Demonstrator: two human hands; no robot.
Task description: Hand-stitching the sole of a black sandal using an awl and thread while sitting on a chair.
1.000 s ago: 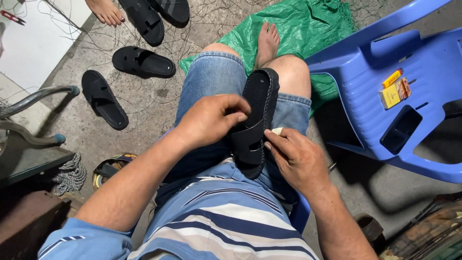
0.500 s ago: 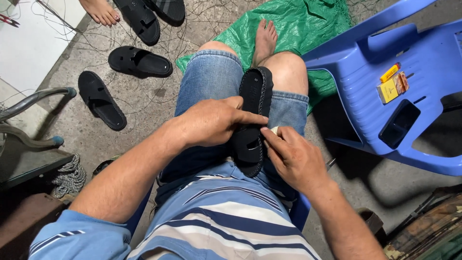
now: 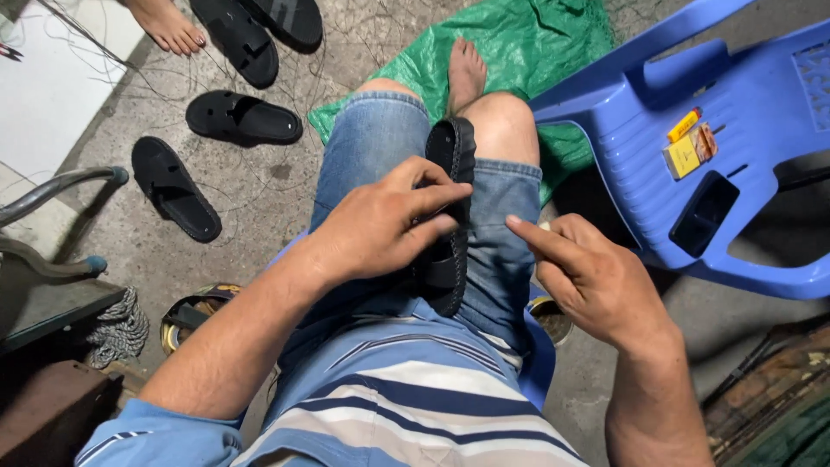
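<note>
My left hand (image 3: 380,227) is closed around the black sandal (image 3: 450,216), fingers laid across its upper face and thumb underneath, pinning it on edge in the gap between my thighs. My right hand (image 3: 596,285) sits just beside it over the right thigh, loosely curled, forefinger stretched toward the sandal but clear of it; something small and pale shows at its knuckles, too hidden for me to name.

From the head view I look down on a rough grey concrete floor (image 3: 285,186) strewn with thin tangled threads. A green plastic sheet (image 3: 527,52) lies under my bare foot. To my right a blue plastic chair (image 3: 657,138) is tipped, carrying a yellow lighter (image 3: 683,124), a small yellow packet (image 3: 687,156) and a dark phone (image 3: 705,214). Two loose black sandals (image 3: 245,118) rest on the floor to my left, another pair sits farther off, and another person's bare foot (image 3: 169,26) shows at the top edge. A coil of grey rope (image 3: 117,324) lies near a metal frame.

The held sandal is matte black, long and narrow, its toe past my knees, a broad strap crossing near the heel end by my lap.
</note>
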